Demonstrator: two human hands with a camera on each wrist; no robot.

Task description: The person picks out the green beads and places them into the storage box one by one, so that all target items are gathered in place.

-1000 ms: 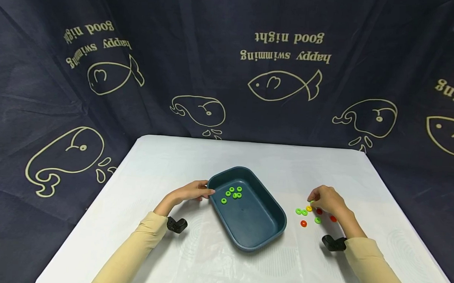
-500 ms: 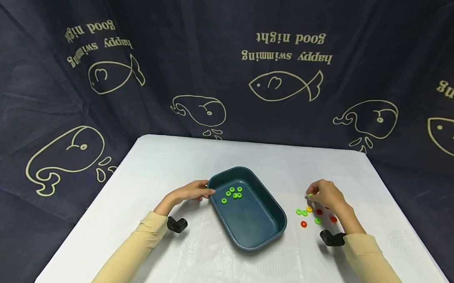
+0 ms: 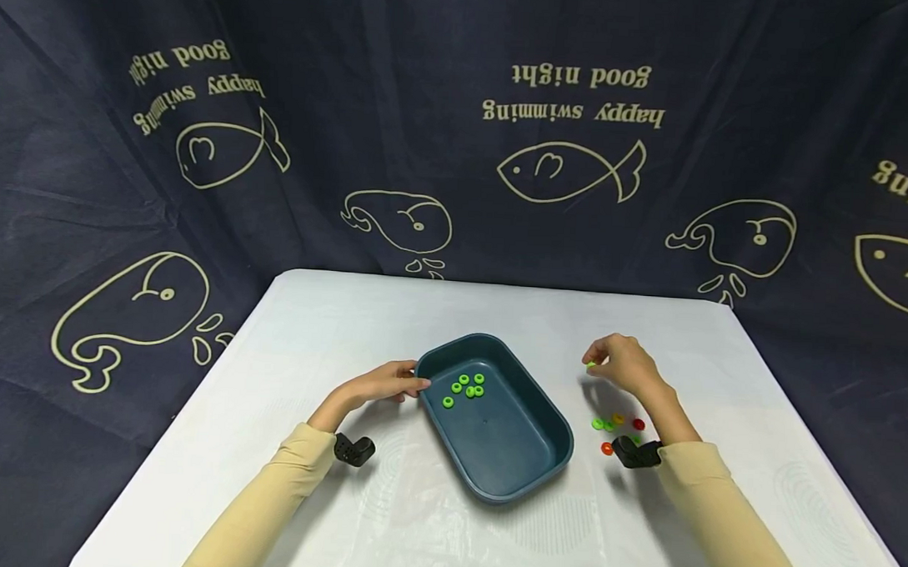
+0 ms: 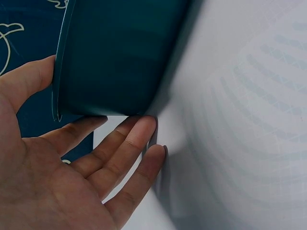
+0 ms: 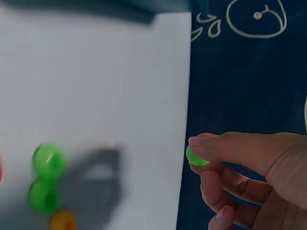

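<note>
My left hand [image 3: 381, 384] holds the corner of a dark blue-green plastic bin [image 3: 496, 452], thumb over the rim and fingers against its outer wall. Several small green rings [image 3: 448, 403] lie on the bin's floor toward its far left end. To the right of the bin, my right hand [image 3: 627, 366] is raised over the table. Between its thumb and index finger it pinches a green ring [image 5: 197, 157], mostly covered by the thumb. Below that hand, green rings [image 5: 48, 160], a yellow ring [image 3: 619, 419] and red rings [image 3: 639, 424] lie loosely grouped.
A white-covered table [image 3: 348, 313] bears everything. Behind it hangs a dark blue curtain [image 3: 459, 150] with fish and whale outlines. The black wrist camera [image 3: 636, 452] and right forearm hide part of the loose rings.
My right hand has lifted a green ring from the group and carried it up and left toward the bin. The left hand and the bin have stayed put.
</note>
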